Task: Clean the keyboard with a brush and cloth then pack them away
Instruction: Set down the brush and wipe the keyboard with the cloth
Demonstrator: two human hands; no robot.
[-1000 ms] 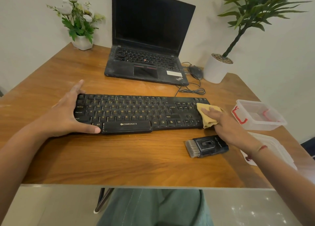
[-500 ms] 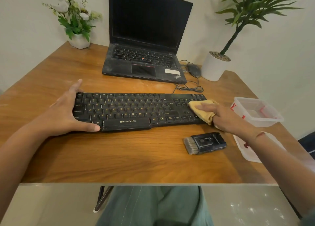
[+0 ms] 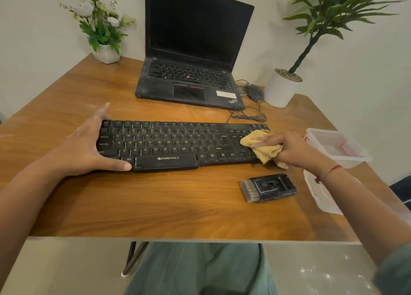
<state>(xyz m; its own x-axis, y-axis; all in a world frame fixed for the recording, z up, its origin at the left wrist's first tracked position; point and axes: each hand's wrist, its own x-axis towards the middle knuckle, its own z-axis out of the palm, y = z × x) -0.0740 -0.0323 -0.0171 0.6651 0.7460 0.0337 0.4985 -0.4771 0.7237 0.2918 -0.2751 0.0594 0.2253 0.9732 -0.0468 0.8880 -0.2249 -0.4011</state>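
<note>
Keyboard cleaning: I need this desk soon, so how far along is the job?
Brushing looks done: the brush lies set down on the table before the keyboard. In hand: the right hand presses the yellow cloth on the keyboard's right end while the left hand braces the left end. Left: finishing the wipe, then packing brush and cloth into the open box.

The keyboard [image 3: 178, 143] reads "ZEBRONICS"; the laptop [image 3: 189, 81] palm rest reads "ThinkPad".
</note>
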